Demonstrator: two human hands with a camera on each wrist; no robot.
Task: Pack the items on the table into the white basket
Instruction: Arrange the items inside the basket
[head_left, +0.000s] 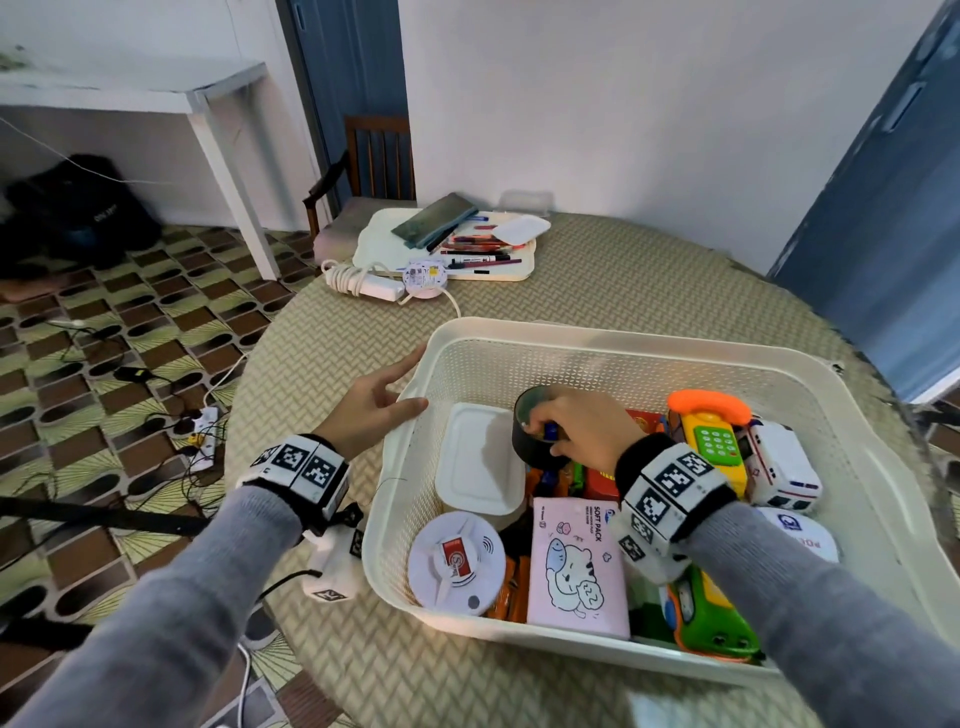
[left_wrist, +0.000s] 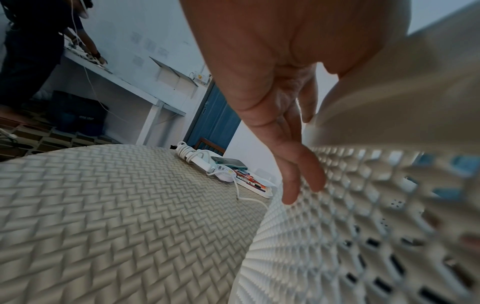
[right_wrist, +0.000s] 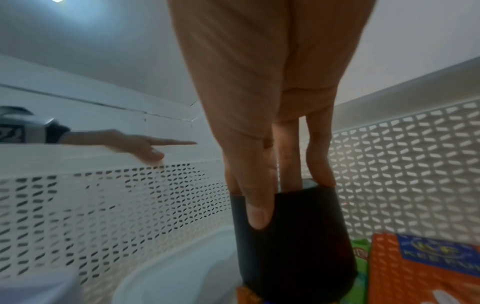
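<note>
While my left hand (head_left: 375, 410) lies flat against the outside of the white basket's (head_left: 613, 343) left wall, its fingers straight and spread, thumb on top of the rim near the far left corner, my right hand (head_left: 582, 431) reaches down inside. That forearm crosses the basket's near edge and the wrist bends downward. My right fingers (right_wrist: 255, 205) and thumb curl round a black roll of tape (head_left: 535, 431), which stands on its edge; from the right wrist view, fingers lie on either side of the roll's band. The roll sits in the middle of the basket, just beside a white lidded box (head_left: 478, 462) along the left wall, with an orange packet (right_wrist: 420, 267) on its other side. Near the basket's near edge lie a round white smoke alarm (head_left: 456, 561) and a pink tissue pack (head_left: 576, 566). A toy telephone (head_left: 711, 431) rests toward the right wall.
</note>
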